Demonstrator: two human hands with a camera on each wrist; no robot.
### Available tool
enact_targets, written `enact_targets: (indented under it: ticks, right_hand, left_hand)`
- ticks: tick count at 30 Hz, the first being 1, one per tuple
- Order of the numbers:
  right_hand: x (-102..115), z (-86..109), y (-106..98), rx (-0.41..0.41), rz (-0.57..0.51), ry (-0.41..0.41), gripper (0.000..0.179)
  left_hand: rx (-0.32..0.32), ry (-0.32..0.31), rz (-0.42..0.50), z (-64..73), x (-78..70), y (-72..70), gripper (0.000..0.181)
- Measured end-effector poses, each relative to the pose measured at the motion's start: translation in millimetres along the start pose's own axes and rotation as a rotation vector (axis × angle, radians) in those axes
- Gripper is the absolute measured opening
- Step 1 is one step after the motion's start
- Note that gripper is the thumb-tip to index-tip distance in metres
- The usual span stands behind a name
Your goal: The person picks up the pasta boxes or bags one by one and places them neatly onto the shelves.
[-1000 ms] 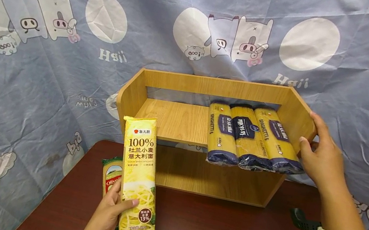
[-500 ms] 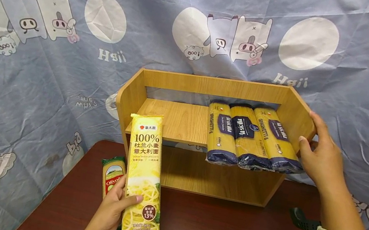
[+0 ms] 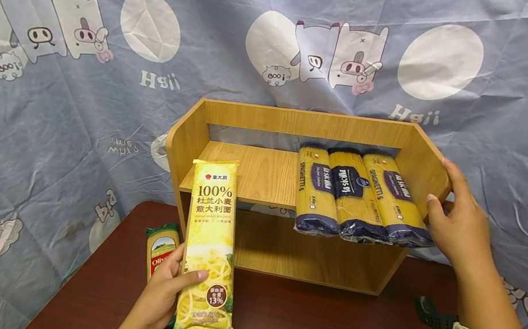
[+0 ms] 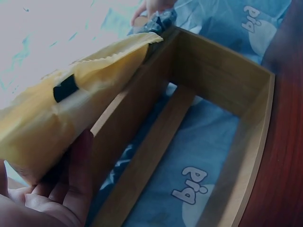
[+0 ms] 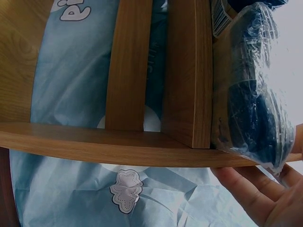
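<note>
My left hand [image 3: 161,290] holds a yellow pack of spaghetti [image 3: 214,226] upright by its lower part, thumb across the front. In the head view the pack overlaps the left front of a two-tier wooden shelf [image 3: 252,171]. The left wrist view shows the pack's back [image 4: 71,113] with fingers beneath it. My right hand [image 3: 461,223] grips the front edge of the shelf's right side panel, thumb inside and fingers outside. Close to that thumb lies a spaghetti pack with a purple label [image 3: 394,201], the rightmost of three side by side on the upper tier.
Another spaghetti pack [image 3: 162,246] with a green end and red label lies on the dark red table [image 3: 299,327], partly hidden behind my left hand. A dark green object with holes [image 3: 433,315] sits near my right forearm. A patterned blue cloth [image 3: 214,22] hangs behind the shelf.
My left hand has carried the yellow spaghetti pack to the right and slightly upward, in front of the shelf's left part. The right hand keeps its grip on the side panel.
</note>
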State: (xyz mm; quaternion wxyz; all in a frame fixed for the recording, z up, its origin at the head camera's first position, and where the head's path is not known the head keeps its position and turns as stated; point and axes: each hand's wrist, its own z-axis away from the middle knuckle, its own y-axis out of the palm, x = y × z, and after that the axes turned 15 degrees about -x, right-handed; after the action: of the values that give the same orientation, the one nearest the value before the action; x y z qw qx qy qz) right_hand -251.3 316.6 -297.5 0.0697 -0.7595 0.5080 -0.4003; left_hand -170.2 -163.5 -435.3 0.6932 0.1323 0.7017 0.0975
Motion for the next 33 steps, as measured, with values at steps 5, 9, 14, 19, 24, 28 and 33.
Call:
enact_targets:
  ticks: [5, 9, 14, 19, 24, 28, 33]
  right_hand:
    - [0, 0.2, 0, -0.004, -0.007, -0.003, 0.069]
    - [-1, 0.4, 0, -0.004, -0.007, -0.004, 0.069]
    - [-1, 0.2, 1, 0.001, -0.003, 0.001, 0.069]
    - [-1, 0.1, 1, 0.003, 0.000, 0.002, 0.069]
    - [-2, 0.3, 1, -0.002, -0.004, -0.005, 0.069]
    - [-2, 0.3, 0, -0.002, -0.003, -0.007, 0.069]
    - [-1, -0.2, 0, 0.012, 0.004, 0.003, 0.069]
  left_hand:
    - [0.005, 0.005, 0.032, -1.3, -3.8, 4.3, 0.065]
    - [0.026, 0.013, 0.068, -3.6, -7.1, 7.8, 0.063]
    - [0.049, 0.021, 0.101, -7.1, -13.3, 11.8, 0.061]
    - [0.104, 0.028, 0.135, -10.6, -20.3, 15.2, 0.056]
    - [0.136, 0.026, 0.168, -14.6, -25.0, 17.7, 0.051]
    - [0.131, 0.009, 0.175, -19.4, -27.2, 19.5, 0.050]
    - [0.114, -0.023, 0.175, -25.7, -32.2, 23.1, 0.050]
